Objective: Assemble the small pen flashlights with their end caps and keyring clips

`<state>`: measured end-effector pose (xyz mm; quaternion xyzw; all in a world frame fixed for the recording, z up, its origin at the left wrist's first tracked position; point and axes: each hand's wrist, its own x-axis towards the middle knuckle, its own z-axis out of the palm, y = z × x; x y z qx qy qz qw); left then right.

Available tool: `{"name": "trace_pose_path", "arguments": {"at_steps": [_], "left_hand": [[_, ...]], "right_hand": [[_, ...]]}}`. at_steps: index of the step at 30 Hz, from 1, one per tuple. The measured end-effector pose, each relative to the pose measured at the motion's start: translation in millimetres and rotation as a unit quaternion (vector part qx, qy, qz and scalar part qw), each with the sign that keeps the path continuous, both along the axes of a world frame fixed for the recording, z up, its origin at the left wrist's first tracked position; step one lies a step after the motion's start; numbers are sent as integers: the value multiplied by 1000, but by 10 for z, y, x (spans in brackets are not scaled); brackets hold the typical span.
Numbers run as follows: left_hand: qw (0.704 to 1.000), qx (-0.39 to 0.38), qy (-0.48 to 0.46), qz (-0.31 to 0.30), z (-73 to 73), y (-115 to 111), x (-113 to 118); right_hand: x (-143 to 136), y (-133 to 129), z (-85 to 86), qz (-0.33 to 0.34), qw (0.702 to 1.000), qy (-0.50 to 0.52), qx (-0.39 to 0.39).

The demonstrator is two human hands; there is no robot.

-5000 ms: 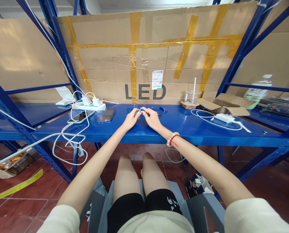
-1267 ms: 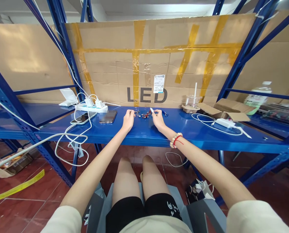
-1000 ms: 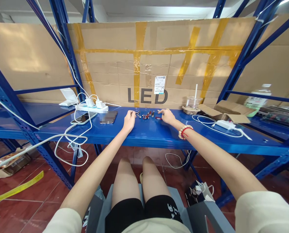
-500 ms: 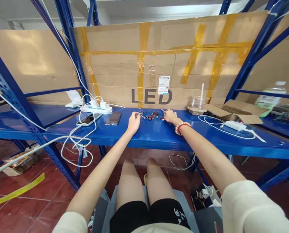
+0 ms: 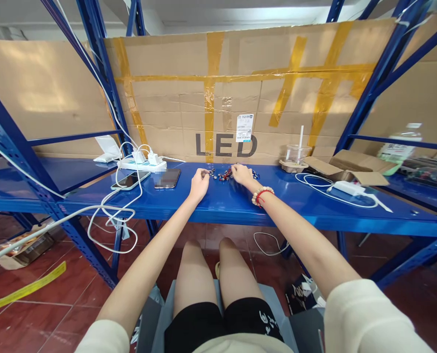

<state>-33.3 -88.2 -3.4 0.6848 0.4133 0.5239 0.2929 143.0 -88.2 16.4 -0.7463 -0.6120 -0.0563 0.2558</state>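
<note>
Several small red and metallic pieces (image 5: 224, 175) lie in a loose pile on the blue shelf table (image 5: 222, 201), too small to name exactly. My left hand (image 5: 199, 182) rests on the table just left of them, fingers curled together; what they pinch, if anything, cannot be made out. Smaller shiny bits (image 5: 212, 173) lie by its fingertips. Over the right side of the pile is my right hand (image 5: 241, 174), fingers bent down and pressed together at the red pieces. It hides part of the pile, and dark bits (image 5: 255, 175) show beyond it.
Left of my hands are a dark phone (image 5: 167, 178), a second phone (image 5: 131, 180), a white power strip (image 5: 141, 165) and looping cables. To the right stand a plastic cup (image 5: 298, 153), an opened cardboard box (image 5: 358, 164) and a white adapter (image 5: 349, 188). Taped cardboard (image 5: 167, 108) walls the back.
My right hand has moved left, from the right side of the small pieces onto the pile. My left hand stays in nearly the same place. The whole view has shifted slightly.
</note>
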Motion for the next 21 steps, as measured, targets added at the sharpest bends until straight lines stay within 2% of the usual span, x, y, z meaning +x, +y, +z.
{"name": "trace_pose_path", "arguments": {"at_steps": [4, 10, 13, 15, 17, 21], "left_hand": [[1000, -1, 7, -5, -3, 10, 10], [1000, 1, 8, -6, -13, 26, 25], [1000, 0, 9, -10, -24, 37, 23], [1000, 0, 10, -11, -30, 43, 21], [1000, 0, 13, -11, -31, 45, 19], [1000, 2, 24, -8, -16, 23, 14]], "right_hand": [[344, -65, 151, -43, 998, -16, -50], [709, -323, 365, -40, 986, -51, -152], [760, -439, 418, 43, 945, 29, -323], [770, -483, 417, 42, 923, 66, -377], [777, -499, 395, 31, 923, 78, -376], [805, -469, 329, 19, 945, 73, -317]]}}
